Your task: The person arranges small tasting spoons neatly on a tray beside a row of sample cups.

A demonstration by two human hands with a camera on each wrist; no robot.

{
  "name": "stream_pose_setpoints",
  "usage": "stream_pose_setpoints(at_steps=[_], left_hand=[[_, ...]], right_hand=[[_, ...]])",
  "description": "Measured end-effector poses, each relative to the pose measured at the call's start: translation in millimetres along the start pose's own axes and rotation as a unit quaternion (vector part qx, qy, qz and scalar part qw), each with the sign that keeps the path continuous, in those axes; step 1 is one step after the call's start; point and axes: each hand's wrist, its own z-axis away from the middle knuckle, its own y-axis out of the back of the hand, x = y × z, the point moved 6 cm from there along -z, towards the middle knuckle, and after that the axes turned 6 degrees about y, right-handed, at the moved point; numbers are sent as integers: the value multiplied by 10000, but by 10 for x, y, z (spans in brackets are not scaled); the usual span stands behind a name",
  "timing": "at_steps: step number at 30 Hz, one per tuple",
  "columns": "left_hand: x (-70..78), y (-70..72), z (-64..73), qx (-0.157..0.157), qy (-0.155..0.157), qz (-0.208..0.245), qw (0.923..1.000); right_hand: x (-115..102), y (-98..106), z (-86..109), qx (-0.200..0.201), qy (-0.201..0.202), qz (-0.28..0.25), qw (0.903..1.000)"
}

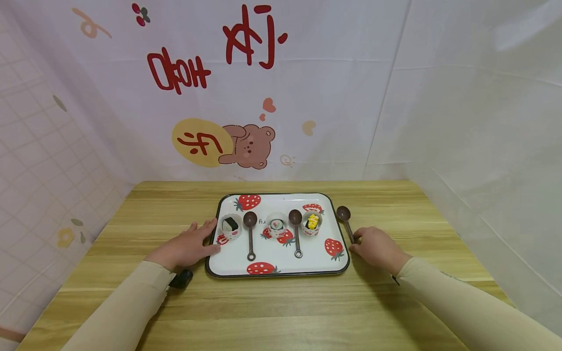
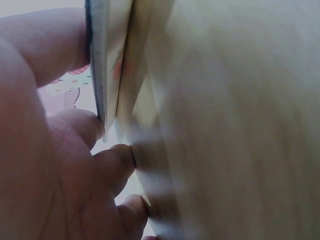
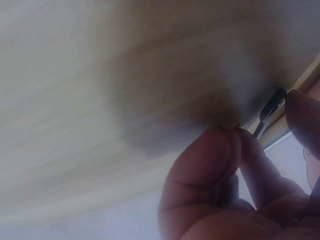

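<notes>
A white tray [image 1: 239, 265] with a dark rim and strawberry prints lies on the table. My left hand [image 1: 186, 247] rests at its left edge, thumb over the rim and the other fingers extended along the side; the tray's edge [image 2: 102, 75] shows beside the thumb in the left wrist view. Just right of the tray lies a brown scoop spoon [image 1: 344, 214], bowl pointing away. My right hand [image 1: 376, 248] pinches its handle end [image 3: 272, 107] between thumb and curled fingers. Two similar spoons, one left [image 1: 250, 229] and one right [image 1: 296, 229], lie on the tray.
Three small paper cups stand on the tray: one with a rice ball [image 1: 230, 225], one with a sushi roll [image 1: 277, 225], one with a yellow-topped piece [image 1: 312, 223]. The wooden table [image 1: 281, 312] meets a printed cloth [image 1: 316, 146] at the back. Pale cloth hangs at both sides.
</notes>
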Motion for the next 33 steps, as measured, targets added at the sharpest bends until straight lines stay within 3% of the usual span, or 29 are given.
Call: stream_pose_setpoints(at_steps=[7, 22, 33], left_hand=[[8, -1, 4, 7, -39, -26, 10000], [-11, -18, -6, 3, -9, 43, 10000], [-18, -19, -16, -9, -6, 52, 10000]], right_hand=[[12, 5, 0, 65, -157, -306, 9994], [-14, 26, -8, 163, -30, -237, 9996], [52, 29, -11, 114, -350, -731, 9966]])
